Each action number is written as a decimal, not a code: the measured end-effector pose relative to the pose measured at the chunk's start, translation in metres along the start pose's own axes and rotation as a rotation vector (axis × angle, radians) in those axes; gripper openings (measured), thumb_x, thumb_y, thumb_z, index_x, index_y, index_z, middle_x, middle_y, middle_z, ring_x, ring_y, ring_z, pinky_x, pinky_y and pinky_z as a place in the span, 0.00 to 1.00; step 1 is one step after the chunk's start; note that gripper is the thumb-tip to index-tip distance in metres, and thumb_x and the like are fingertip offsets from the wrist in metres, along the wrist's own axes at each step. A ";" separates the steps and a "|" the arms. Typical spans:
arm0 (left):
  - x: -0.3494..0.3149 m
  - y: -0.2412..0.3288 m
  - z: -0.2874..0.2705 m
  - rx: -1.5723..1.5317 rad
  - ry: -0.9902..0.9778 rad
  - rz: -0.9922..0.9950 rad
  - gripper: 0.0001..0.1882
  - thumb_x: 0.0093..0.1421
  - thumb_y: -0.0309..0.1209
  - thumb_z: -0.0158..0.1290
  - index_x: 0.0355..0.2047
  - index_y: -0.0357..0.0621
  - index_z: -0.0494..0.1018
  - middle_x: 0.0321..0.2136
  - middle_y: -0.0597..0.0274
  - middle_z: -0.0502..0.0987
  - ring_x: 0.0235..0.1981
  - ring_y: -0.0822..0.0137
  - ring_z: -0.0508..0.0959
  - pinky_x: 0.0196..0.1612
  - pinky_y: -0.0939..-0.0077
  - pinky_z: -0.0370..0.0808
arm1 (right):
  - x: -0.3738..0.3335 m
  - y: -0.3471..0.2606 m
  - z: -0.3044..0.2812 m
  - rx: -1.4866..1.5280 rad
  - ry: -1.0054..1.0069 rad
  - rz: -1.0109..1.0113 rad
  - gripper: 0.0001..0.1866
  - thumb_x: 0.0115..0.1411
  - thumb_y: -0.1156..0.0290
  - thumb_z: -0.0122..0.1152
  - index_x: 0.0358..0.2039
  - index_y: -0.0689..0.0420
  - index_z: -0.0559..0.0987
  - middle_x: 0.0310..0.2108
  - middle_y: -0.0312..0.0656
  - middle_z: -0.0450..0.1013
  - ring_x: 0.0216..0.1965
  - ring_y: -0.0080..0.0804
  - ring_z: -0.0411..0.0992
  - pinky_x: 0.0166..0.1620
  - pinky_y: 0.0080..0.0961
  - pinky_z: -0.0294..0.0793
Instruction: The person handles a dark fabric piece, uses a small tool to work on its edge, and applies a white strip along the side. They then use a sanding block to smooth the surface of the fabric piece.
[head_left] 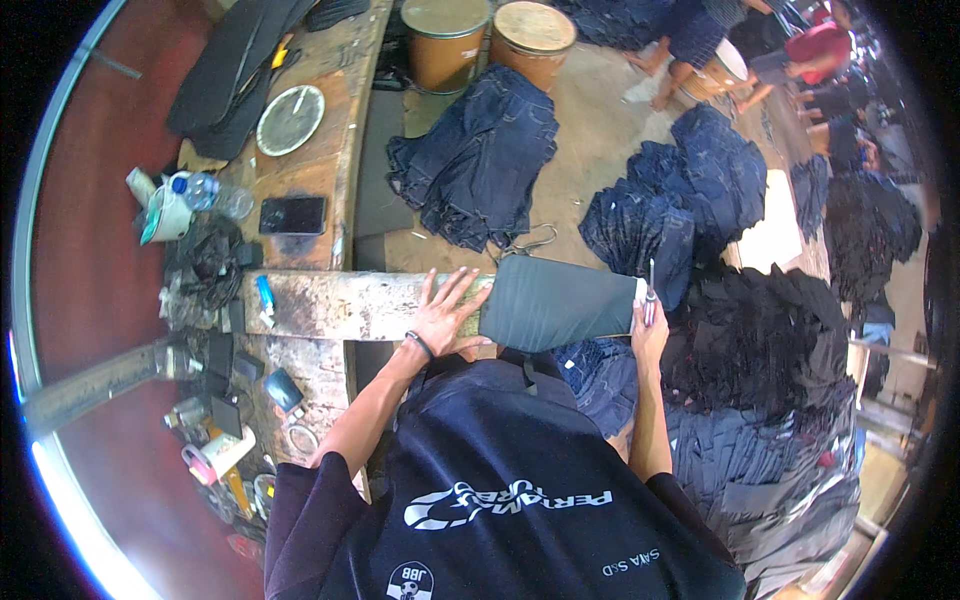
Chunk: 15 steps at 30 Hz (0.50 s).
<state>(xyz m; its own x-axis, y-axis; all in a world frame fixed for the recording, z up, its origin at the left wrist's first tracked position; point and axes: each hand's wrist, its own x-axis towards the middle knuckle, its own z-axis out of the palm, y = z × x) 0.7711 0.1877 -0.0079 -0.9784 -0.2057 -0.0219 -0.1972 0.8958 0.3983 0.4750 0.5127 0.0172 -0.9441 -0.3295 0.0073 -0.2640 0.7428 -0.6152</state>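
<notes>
Across the front of the wearer's body lies a wooden plank (365,303), the landmark for this entry; a smooth dark-grey cover (570,305) sits on its right-hand part. Hands well apart. Left hand (450,312): palm down, fingers spread, on the plank at the cover's left edge; the spread presumably steadies plank and cover. Right hand (649,330): at the plank's right end, curled round the handle of a screwdriver-like tool (652,285), tip pointing away from the wearer. Its place against the cover's end probably keeps the tool ready while bracing that side; contact with the cover cannot be confirmed.

Near side of plank: bunched blue denim (600,380), partly hidden. On the plank's left part: blue lighter (265,293). The worktop (335,85) seems to carry that left part, perhaps so the covered part projects freely.

Just beyond plank, left: dark phone (293,215). Beyond its middle: dark denim heap (480,160); right of that, another denim heap (690,190). Farther off: two brown drums (440,45), lidded; far right, other people (820,50), detail blurred.
</notes>
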 end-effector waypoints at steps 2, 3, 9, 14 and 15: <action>-0.001 0.001 0.002 -0.028 0.013 0.034 0.58 0.51 0.71 0.62 0.78 0.63 0.59 0.79 0.55 0.54 0.80 0.52 0.53 0.78 0.30 0.38 | -0.005 -0.014 -0.002 -0.178 0.085 -0.140 0.22 0.70 0.65 0.64 0.62 0.59 0.79 0.53 0.54 0.78 0.54 0.54 0.76 0.60 0.43 0.73; -0.002 0.001 0.000 -0.012 0.023 0.019 0.59 0.51 0.71 0.63 0.78 0.63 0.57 0.79 0.54 0.53 0.80 0.51 0.52 0.78 0.30 0.37 | -0.010 -0.024 -0.002 -0.171 0.139 -0.203 0.21 0.70 0.66 0.65 0.60 0.60 0.80 0.53 0.54 0.79 0.53 0.55 0.77 0.59 0.43 0.75; -0.003 0.009 -0.011 -0.024 -0.125 -0.069 0.61 0.54 0.72 0.61 0.80 0.62 0.50 0.80 0.54 0.49 0.81 0.52 0.46 0.80 0.34 0.35 | -0.055 -0.107 0.072 0.460 -0.480 0.119 0.14 0.73 0.59 0.66 0.38 0.55 0.78 0.27 0.33 0.76 0.22 0.18 0.70 0.24 0.18 0.67; -0.020 -0.004 -0.023 -0.247 0.223 -0.213 0.50 0.56 0.59 0.66 0.72 0.47 0.66 0.71 0.47 0.67 0.75 0.48 0.63 0.78 0.48 0.56 | -0.081 -0.143 0.121 0.110 -0.562 -0.195 0.18 0.70 0.58 0.66 0.38 0.63 0.78 0.24 0.52 0.73 0.26 0.50 0.74 0.35 0.47 0.72; -0.029 -0.020 -0.029 -0.267 0.332 -0.348 0.40 0.57 0.53 0.66 0.65 0.46 0.72 0.63 0.47 0.73 0.67 0.47 0.70 0.70 0.47 0.65 | -0.082 -0.146 0.123 0.060 -0.528 -0.195 0.19 0.71 0.56 0.65 0.38 0.62 0.78 0.26 0.54 0.75 0.26 0.53 0.73 0.35 0.47 0.72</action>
<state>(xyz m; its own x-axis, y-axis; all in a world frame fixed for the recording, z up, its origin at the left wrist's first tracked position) 0.8048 0.1643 0.0110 -0.7774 -0.6241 0.0790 -0.4412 0.6304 0.6388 0.6150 0.3597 0.0092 -0.6482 -0.7157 -0.2602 -0.3976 0.6095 -0.6859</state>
